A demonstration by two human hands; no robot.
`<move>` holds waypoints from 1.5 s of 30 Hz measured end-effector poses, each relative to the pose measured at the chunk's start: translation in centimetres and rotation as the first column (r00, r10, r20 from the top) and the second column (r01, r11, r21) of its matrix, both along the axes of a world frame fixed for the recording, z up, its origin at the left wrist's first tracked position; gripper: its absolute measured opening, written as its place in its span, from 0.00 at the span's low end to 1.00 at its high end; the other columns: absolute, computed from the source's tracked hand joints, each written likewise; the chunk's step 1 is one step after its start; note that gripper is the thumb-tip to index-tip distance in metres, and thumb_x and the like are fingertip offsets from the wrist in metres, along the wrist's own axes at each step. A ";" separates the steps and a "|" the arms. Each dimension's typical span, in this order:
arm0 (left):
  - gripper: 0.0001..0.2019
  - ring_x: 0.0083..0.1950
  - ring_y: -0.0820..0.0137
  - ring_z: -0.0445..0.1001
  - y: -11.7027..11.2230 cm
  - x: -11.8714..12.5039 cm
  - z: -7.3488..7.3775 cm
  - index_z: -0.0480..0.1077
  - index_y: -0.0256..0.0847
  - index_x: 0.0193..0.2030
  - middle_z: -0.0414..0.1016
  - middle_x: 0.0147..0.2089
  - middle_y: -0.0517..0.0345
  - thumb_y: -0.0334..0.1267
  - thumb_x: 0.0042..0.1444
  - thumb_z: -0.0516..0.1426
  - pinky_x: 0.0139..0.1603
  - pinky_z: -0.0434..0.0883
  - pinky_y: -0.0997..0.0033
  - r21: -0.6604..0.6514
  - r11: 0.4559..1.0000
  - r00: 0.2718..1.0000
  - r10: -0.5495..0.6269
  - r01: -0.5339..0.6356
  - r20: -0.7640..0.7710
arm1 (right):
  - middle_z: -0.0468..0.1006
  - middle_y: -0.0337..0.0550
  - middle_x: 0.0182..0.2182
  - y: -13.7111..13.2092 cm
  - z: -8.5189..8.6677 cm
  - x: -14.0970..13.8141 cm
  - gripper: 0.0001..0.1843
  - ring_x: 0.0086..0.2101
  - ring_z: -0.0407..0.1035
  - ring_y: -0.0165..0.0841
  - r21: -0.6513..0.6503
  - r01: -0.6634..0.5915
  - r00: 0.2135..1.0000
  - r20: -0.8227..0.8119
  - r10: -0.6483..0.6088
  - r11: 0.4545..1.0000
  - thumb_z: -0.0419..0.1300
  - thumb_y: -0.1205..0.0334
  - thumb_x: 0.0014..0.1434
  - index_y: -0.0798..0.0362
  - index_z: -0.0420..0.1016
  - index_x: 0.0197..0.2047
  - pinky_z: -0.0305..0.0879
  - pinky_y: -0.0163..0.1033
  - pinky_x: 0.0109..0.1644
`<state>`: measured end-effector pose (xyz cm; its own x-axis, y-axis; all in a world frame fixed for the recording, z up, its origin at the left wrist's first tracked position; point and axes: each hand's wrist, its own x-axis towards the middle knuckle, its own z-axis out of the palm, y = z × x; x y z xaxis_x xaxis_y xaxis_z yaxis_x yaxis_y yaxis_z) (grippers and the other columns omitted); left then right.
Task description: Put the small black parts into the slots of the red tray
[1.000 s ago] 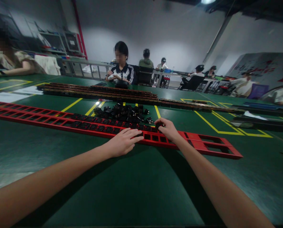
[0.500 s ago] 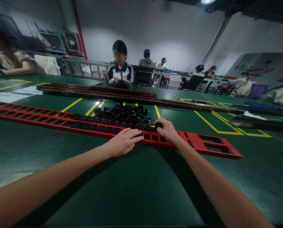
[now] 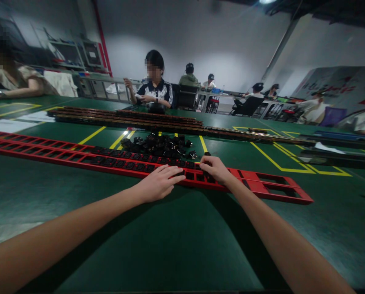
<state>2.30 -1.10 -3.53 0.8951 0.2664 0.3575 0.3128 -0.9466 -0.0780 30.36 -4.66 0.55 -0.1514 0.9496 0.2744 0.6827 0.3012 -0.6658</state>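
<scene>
Two long red slotted frames (image 3: pixel 256 185) lie side by side across the green table (image 3: pixel 170 245). Black socket inserts fill many of their slots towards the left. My left hand (image 3: pixel 159 183) rests flat on the near frame, fingers stretched out. My right hand (image 3: pixel 214 168) is closed round a small black insert (image 3: pixel 206 154) just above the frames, beside empty slots. A heap of loose black inserts (image 3: pixel 157 145) lies just behind the frames.
Stacked dark rails (image 3: pixel 130 116) run across the table behind the heap. Yellow floor-style lines (image 3: pixel 280 165) mark the table top. A person in a striped dark top (image 3: pixel 154 87) sits opposite; other people sit at the left edge and at far tables.
My right hand has lifted slightly, and a black insert now shows at its fingertips. My left hand has stayed put. The person opposite has raised an arm.
</scene>
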 end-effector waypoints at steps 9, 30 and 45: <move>0.25 0.71 0.57 0.59 -0.1 0.0 0.1 0.59 0.45 0.69 0.59 0.72 0.50 0.33 0.65 0.52 0.71 0.59 0.48 -0.015 1.000 1.000 -0.001 0.001 -0.008 | 0.74 0.42 0.30 -0.1 0.4 -0.5 0.16 0.31 0.66 0.34 0.014 -0.014 0.994 0.110 0.013 1.000 0.53 0.51 0.61 0.54 0.73 0.34 0.58 0.38 0.38; 0.25 0.71 0.57 0.59 0.1 0.0 -0.1 0.60 0.45 0.69 0.59 0.72 0.50 0.33 0.65 0.52 0.70 0.60 0.48 0.001 1.000 1.000 -0.006 0.006 0.003 | 0.65 0.37 0.24 0.2 -0.1 0.0 0.22 0.26 0.57 0.30 -0.061 -0.046 0.999 0.016 0.047 0.997 0.50 0.45 0.63 0.54 0.68 0.28 0.52 0.37 0.32; 0.26 0.70 0.57 0.61 -0.1 0.1 0.3 0.60 0.44 0.69 0.60 0.71 0.50 0.32 0.64 0.53 0.69 0.61 0.47 -0.008 1.000 1.000 -0.001 0.001 -0.009 | 0.69 0.39 0.24 0.1 0.2 -0.1 0.18 0.27 0.61 0.30 -0.104 -0.050 0.995 0.085 0.059 0.993 0.57 0.49 0.59 0.54 0.69 0.27 0.54 0.37 0.33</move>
